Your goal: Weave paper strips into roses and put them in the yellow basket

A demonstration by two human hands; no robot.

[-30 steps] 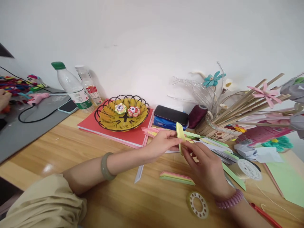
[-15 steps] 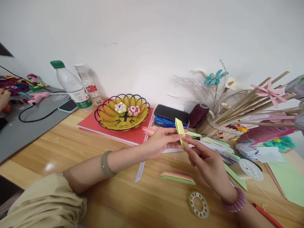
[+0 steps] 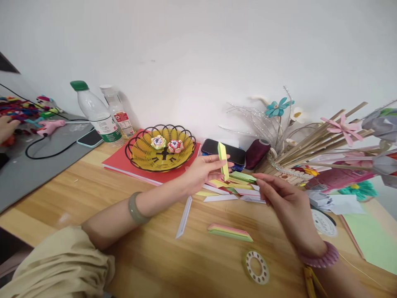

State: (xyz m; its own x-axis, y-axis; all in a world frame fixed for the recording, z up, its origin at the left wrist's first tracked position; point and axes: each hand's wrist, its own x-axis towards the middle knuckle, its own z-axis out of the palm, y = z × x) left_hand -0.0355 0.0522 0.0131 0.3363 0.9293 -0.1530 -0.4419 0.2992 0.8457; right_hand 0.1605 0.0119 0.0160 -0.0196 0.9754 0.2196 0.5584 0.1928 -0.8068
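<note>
My left hand (image 3: 204,170) pinches a folded yellow-green paper strip (image 3: 223,161), held upright above the paper pile. My right hand (image 3: 279,198) is to its right, thumb and forefinger close together at the end of a green folded strip (image 3: 243,177); whether they grip it is unclear. Folded white, yellow and green strips lie beneath and between the hands. Nearer on the table, a pink, yellow and green stack of folded strips (image 3: 230,232) lies by itself, with a white folded strip (image 3: 184,217) to its left.
A yellow basket (image 3: 139,155) with two paper flowers rests on red paper. Bottles (image 3: 96,111) and a phone (image 3: 89,138) are at left, a tape roll (image 3: 257,267) in front, a thread spool and flower-filled holder at right. Another person's hand (image 3: 8,128) shows far left.
My right hand has left the yellow-green strip and moved right, to the pile's green strip. My left hand has shifted slightly left, still holding its strip.
</note>
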